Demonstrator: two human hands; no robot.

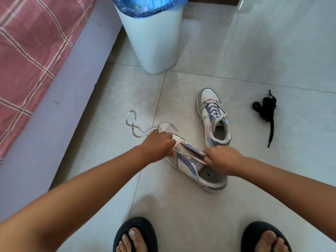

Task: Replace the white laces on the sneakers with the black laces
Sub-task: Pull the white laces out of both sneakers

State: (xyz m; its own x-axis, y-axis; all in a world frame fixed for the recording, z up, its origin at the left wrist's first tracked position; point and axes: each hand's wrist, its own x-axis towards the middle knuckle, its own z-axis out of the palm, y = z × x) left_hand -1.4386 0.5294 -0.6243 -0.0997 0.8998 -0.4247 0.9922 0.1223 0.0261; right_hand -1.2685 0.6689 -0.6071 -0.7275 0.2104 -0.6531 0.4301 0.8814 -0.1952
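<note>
Both hands worked the near sneaker (203, 171). The left hand (160, 144) pinched its white lace (138, 130); the right hand (223, 159) gripped the eyelet flap. Black laces (265, 111) lay apart.

Black laces (265, 111) R of sneakers (214, 113)

white bin (156, 42) w/ blue liner | plaid bed (32, 48) | black sandals (135, 231)

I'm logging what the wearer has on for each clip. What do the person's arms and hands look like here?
Both arms are bare all the way to the bottom edge of the view: no sleeves or cuffs show. The left hand and right hand wear no gloves, and no watch, bracelet or ring is visible. Lower down, the feet are in dark open-toed slippers.
</note>
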